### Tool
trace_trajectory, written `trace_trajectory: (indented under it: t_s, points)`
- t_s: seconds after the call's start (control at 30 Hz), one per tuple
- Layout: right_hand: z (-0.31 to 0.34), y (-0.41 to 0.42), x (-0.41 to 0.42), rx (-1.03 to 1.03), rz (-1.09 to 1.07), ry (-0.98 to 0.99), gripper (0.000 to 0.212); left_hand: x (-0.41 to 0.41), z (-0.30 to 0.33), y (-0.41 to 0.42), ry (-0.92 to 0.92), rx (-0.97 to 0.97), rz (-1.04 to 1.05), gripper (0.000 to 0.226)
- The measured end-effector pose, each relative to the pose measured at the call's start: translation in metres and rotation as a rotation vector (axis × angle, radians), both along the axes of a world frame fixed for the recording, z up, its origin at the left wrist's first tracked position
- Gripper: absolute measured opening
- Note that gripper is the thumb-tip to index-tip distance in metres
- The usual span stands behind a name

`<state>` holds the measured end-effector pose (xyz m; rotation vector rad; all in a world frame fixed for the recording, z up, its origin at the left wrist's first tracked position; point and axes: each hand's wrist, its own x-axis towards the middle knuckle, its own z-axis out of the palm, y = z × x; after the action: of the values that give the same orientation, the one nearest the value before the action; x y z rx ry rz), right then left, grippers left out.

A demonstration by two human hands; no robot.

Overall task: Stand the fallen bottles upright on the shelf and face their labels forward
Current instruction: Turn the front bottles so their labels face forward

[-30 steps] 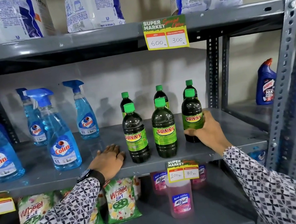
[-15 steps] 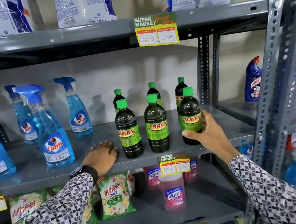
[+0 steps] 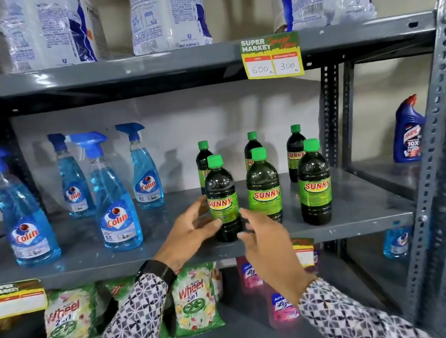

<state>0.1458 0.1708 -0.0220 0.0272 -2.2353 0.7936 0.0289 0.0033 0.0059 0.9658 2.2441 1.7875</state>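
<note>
Several dark SUNNY bottles with green caps stand upright on the grey middle shelf [image 3: 170,252], in a front row and a back row. The front-left bottle [image 3: 220,186], front-middle bottle [image 3: 264,188] and front-right bottle [image 3: 314,184] show their labels forward. The back bottles [image 3: 295,146] are partly hidden behind them. My left hand [image 3: 188,234] has spread fingers at the left side of the front-left bottle, its thumb at the label. My right hand [image 3: 267,243] hovers, fingers apart, just right of that bottle's base. Neither hand clasps it.
Blue Colin spray bottles [image 3: 115,213] stand to the left on the same shelf. A Harpic bottle [image 3: 407,135] sits in the bay to the right, beyond the perforated post [image 3: 441,165]. White bags line the top shelf; Wheel packs [image 3: 194,297] and pink bottles lie below.
My right hand released the front-right bottle and moved left. My left hand rose off the shelf surface and reached the front-left bottle.
</note>
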Motion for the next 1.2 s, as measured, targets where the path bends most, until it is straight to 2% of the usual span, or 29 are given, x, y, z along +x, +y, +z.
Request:
trace_trajectory:
  t_s: [0.1,0.23,0.43,0.6,0.87,0.97,1.1,1.13,1.2]
  points:
    - [-0.003,-0.010,-0.014,0.007,-0.043,-0.041,0.060,0.002,0.004,0.008,0.043,-0.012,0.010,0.060]
    - [-0.003,-0.010,-0.031,-0.094,-0.072,-0.046,0.054,0.001,0.007,0.002,0.081,-0.016,0.044,0.050]
    - [-0.001,-0.022,-0.044,-0.254,0.066,-0.088,0.052,-0.004,0.004,-0.027,0.111,-0.045,0.037,0.053]
    - [-0.004,-0.027,-0.045,-0.259,0.075,-0.059,0.057,-0.005,-0.004,-0.035,0.142,-0.078,0.043,0.068]
    - [-0.006,-0.029,-0.039,-0.251,0.106,-0.052,0.061,-0.001,-0.007,-0.034,0.126,-0.091,0.081,0.069]
    - [-0.008,-0.019,-0.022,-0.229,0.080,0.002,0.055,0.014,-0.007,-0.036,0.100,0.052,0.238,0.068]
    - [-0.008,0.016,0.001,-0.265,-0.085,0.200,0.037,0.046,-0.018,-0.030,0.145,0.428,0.622,0.040]
    - [-0.006,0.026,0.003,-0.279,-0.117,0.236,0.037,0.056,-0.017,-0.023,0.161,0.474,0.656,0.036]
    - [-0.005,0.042,0.005,-0.296,-0.151,0.246,0.040,0.079,-0.013,0.000,0.210,0.435,0.619,0.033]
